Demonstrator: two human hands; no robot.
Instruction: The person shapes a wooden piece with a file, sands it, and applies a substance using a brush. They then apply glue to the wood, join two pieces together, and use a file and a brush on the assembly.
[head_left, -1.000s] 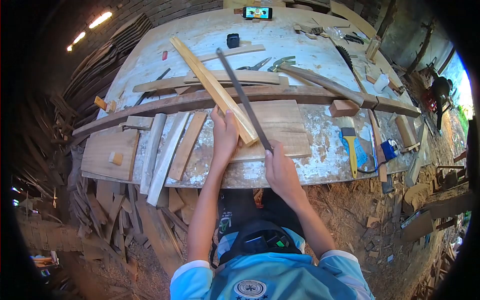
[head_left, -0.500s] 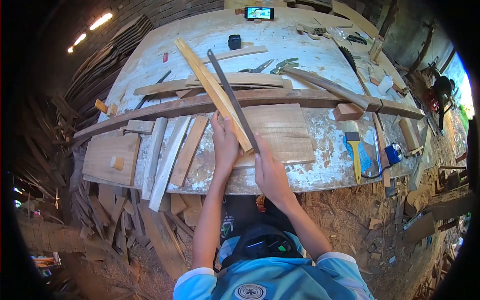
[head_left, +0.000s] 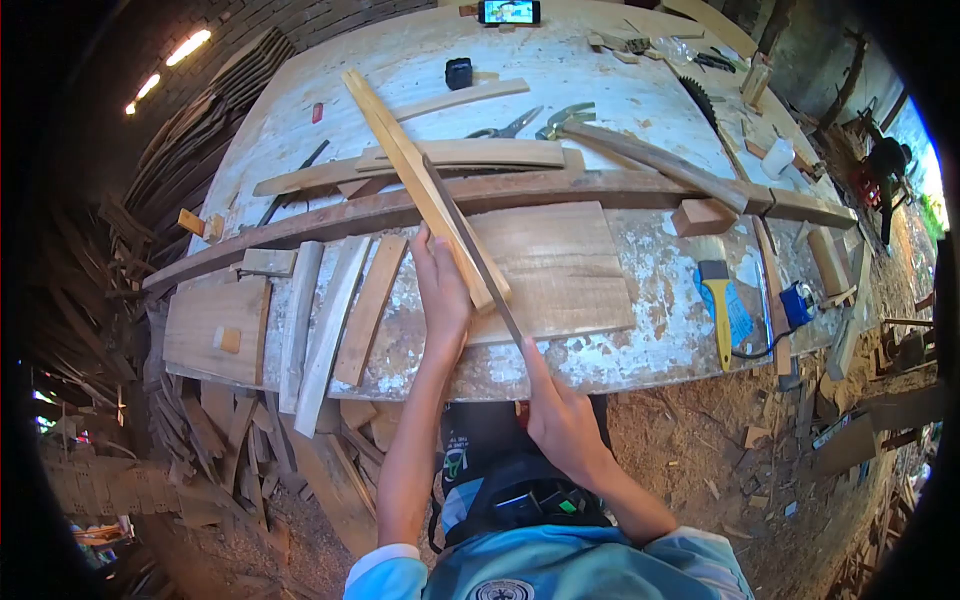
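A long pale wooden piece [head_left: 405,165] slants up and to the left over the bench, with my left hand [head_left: 441,290] gripping its lower part from the left side. My right hand [head_left: 563,415] is closed on the near end of a thin dark metal file [head_left: 472,238]. The file lies along the wooden piece, its far part on the wood's surface. Beneath both is a flat square board [head_left: 560,265] on the worktop. A long dark wooden beam [head_left: 330,222] crosses the bench behind my hands.
Wood strips [head_left: 371,310] and a small board [head_left: 215,330] lie at left. A hammer [head_left: 650,160], a wood block [head_left: 703,215], a yellow-handled brush [head_left: 720,310] and a blue tape measure [head_left: 797,304] lie at right. A phone [head_left: 510,12] stands at the back.
My right hand has drawn the file down toward me, lowering its far end along the wood. My left hand still holds the piece. The whole view has shifted slightly.
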